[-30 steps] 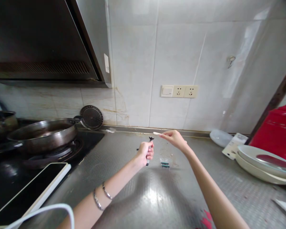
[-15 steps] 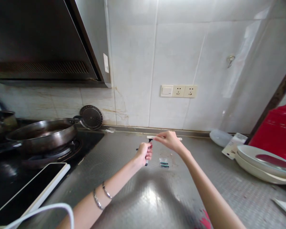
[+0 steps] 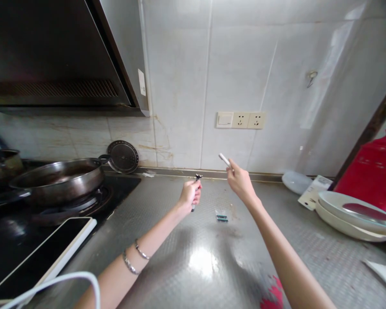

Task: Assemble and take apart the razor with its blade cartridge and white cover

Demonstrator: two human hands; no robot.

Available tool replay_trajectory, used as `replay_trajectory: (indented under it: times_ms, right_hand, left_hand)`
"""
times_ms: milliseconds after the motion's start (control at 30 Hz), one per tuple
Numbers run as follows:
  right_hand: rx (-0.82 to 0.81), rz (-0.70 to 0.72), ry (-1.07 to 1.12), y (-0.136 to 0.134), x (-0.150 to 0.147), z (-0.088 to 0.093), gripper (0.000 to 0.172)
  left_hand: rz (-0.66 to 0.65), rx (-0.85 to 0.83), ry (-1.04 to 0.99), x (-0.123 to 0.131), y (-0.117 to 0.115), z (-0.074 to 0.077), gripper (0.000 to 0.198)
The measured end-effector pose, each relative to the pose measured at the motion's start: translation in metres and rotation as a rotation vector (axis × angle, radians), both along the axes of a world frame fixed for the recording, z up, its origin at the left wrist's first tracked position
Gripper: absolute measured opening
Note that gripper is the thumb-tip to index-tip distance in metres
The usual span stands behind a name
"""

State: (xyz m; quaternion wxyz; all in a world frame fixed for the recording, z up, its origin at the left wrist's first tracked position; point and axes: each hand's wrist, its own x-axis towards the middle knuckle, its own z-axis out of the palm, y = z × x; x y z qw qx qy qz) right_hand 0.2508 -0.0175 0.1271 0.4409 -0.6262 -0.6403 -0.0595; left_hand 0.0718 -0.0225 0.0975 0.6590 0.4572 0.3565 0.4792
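Our left hand (image 3: 189, 194) grips a slim black-and-grey tool (image 3: 198, 177) left of the small clear packet with dark-green strips (image 3: 221, 218); our right hand (image 3: 239, 182) grasps a slender white stick (image 3: 224, 159) beyond that packet.

The head-worn camera looks forward and down from above the near side of the grey textured metal countertop (image 3: 170, 270), facing the glossy grey tiled wall (image 3: 176, 77) behind it. Its wide field runs from the black slatted range hood (image 3: 51, 51) at upper left to the bright red object (image 3: 368, 169) at right. The bare left hand (image 3: 189, 193) and bare right hand (image 3: 239, 180) show around mid-frame, nearer than the wall.
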Motion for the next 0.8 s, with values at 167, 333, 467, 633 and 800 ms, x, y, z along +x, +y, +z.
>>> replay_trajectory:
  times_ms: [167,333,467,633,800]
  right_hand:
    - [0.029,0.070,0.095,-0.009,-0.002,0.016,0.043]
    - [-0.104,0.111,0.205,-0.020,-0.014,0.021,0.046]
    - [-0.264,-0.171,0.010,-0.032,-0.020,0.020,0.053]
    - [-0.397,-0.216,-0.210,-0.039,-0.028,0.003,0.059]
    - [-0.565,-0.150,-0.387,-0.039,-0.041,-0.037,0.057]
  left_hand:
    - [-0.001,0.205,-0.033,-0.007,-0.003,0.011,0.028]
    - [-0.052,0.254,-0.105,-0.010,-0.008,0.019,0.026]
    - [-0.062,0.288,-0.153,-0.017,-0.012,0.030,0.026]
    - [-0.067,0.306,-0.203,-0.026,-0.018,0.043,0.025]
    - [-0.092,0.305,-0.213,-0.026,-0.021,0.045,0.025]
